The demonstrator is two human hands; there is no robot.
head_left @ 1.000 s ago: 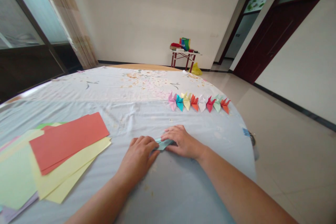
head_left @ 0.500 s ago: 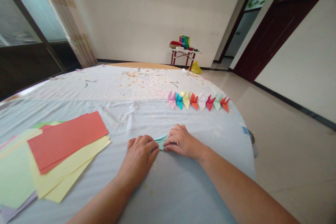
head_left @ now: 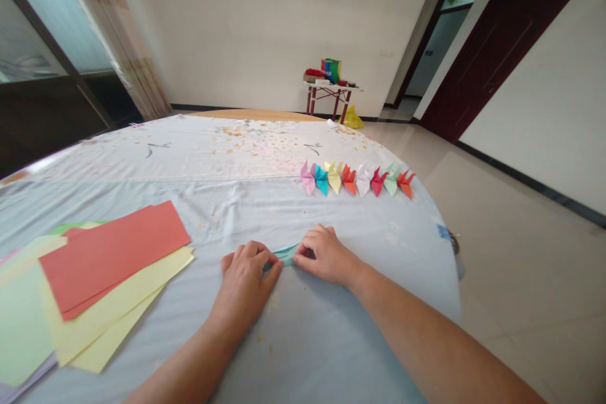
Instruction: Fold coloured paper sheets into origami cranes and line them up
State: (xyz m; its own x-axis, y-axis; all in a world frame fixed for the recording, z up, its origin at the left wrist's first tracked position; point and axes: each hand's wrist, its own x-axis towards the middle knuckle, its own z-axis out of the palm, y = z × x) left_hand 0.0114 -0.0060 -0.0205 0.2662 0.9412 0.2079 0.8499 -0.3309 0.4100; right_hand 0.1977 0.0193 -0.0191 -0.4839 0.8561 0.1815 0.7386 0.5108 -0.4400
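Observation:
A small folded piece of light teal paper (head_left: 286,254) lies on the pale blue tablecloth (head_left: 303,334) between my two hands. My left hand (head_left: 246,278) has its fingers curled and pressed onto the paper's left end. My right hand (head_left: 326,255) pinches the paper's right end with closed fingers. Most of the paper is hidden under my fingers. Beyond my hands stands a row of several folded paper cranes (head_left: 355,179) in pink, blue, yellow, orange, white, red and green.
A loose stack of coloured sheets (head_left: 95,284), red on top of yellow and green, lies at the left. The round table's edge (head_left: 449,246) drops off at the right to a tiled floor. A small red-legged table (head_left: 329,95) with items stands by the far wall.
Both hands have shifted slightly left and closer together on the teal paper, so less of it shows. The view has tilted a little; the cranes and sheets have not moved.

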